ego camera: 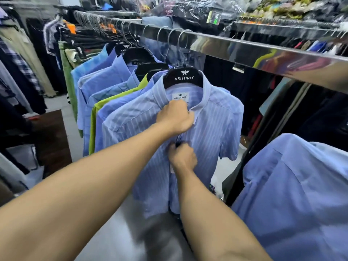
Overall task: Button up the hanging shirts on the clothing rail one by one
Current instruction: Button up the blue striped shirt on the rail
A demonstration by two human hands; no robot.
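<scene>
Shirt (216,129) hangs vertical, collar up, front facing person

Brown cabinet (50,136), perhaps wooden, at left; plastic-wrapped clothes (188,10) above.

ARISTINO on the black hanger (183,78) (white letters) and on the neck label (179,97) of the striped shirt (212,129)

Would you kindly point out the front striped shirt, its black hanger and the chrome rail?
striped shirt (212,129), head view, front panel.
black hanger (183,77), head view, printed front.
chrome rail (244,51), head view, mirrored side face.
</scene>
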